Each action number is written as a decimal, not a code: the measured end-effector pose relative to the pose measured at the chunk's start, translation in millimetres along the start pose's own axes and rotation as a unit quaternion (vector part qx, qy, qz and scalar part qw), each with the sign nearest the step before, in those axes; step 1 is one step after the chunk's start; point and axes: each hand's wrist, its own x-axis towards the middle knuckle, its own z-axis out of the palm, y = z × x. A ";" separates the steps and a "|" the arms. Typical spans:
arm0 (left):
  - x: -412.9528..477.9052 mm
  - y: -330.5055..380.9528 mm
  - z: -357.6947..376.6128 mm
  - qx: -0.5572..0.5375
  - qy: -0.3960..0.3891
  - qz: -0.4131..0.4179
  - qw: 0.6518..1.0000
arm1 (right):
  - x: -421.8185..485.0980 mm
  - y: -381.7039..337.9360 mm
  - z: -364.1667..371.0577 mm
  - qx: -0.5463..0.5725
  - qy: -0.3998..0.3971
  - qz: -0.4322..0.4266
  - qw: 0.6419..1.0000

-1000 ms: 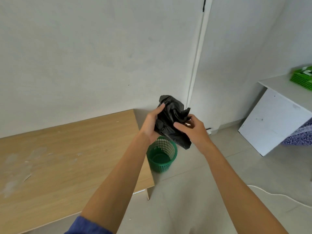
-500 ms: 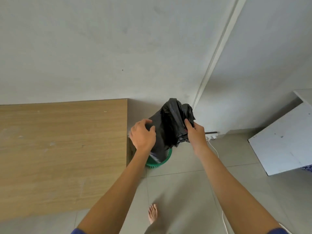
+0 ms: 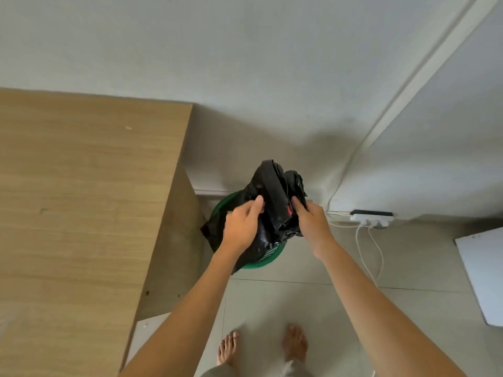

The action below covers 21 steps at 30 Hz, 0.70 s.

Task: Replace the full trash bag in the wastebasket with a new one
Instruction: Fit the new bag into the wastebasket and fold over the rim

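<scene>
Black plastic bunches between the left hand point(image 3: 241, 229), gripping at nine o'clock, and the right hand point(image 3: 310, 224), pinching at three; the trash bag point(image 3: 272, 191), held high a second ago, now sits over the green wastebasket point(image 3: 221, 204); spreading it probably comes next.

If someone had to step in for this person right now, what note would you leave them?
The left hand and right hand both hold the crumpled black trash bag over the green wastebasket, on the floor beside the wooden table.
Done: new bag brought to the basket; no full bag in view.
Left: open it, push it in, fold its mouth over the rim.
</scene>
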 end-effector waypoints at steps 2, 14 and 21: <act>27.2 -34.7 16.5 -0.140 -0.055 -0.030 0.988 | 35.8 45.7 9.7 -0.020 -0.018 -0.002 1.000; 203.3 -225.1 100.4 -0.043 -0.004 0.127 0.991 | 225.0 229.2 38.4 -0.160 -0.133 -0.145 0.967; 233.3 -242.9 67.8 0.091 0.032 0.257 0.962 | 288.9 206.5 29.0 -0.362 -0.117 -0.216 0.899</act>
